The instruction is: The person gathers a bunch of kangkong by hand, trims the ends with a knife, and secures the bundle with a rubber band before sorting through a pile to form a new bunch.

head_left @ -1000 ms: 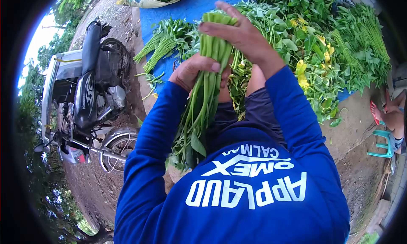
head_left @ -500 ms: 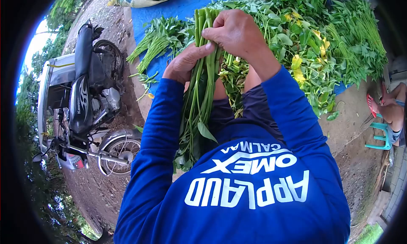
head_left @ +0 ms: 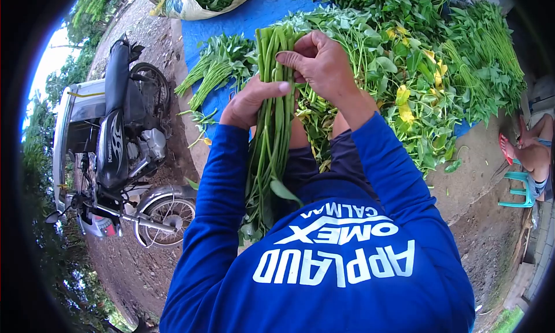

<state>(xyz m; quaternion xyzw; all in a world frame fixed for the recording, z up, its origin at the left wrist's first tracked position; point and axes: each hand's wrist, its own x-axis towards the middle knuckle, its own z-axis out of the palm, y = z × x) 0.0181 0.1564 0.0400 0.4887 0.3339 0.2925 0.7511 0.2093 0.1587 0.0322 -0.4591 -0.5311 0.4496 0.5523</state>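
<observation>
In front of me is an upright bunch of water spinach (head_left: 272, 142), its cut stem ends at the top and its leaves hanging down by my lap. My left hand (head_left: 254, 99) is wrapped round the stems below their cut ends, thumb across the front. At the bunch's right edge, near the top, my right hand (head_left: 324, 64) is closed, with thumb and bent fingers against the outer stems. Part of its fingertips is hidden behind the stems. Beyond my knees lies a heap of loose greens (head_left: 376, 90) with some yellow leaves (head_left: 404, 104).
Smaller bundles of greens (head_left: 217, 67) lie on a blue tarp (head_left: 248, 15). A sack of greens (head_left: 191, 9) stands at the far left. A motorcycle (head_left: 115, 142) is parked at left. At right, a person's leg (head_left: 540, 148) shows beside a teal stool (head_left: 523, 188).
The hands and bunch sit slightly lower in view, along with the whole scene. The right hand's fingers have shifted a little at the stems' edge; the left keeps its grip.
</observation>
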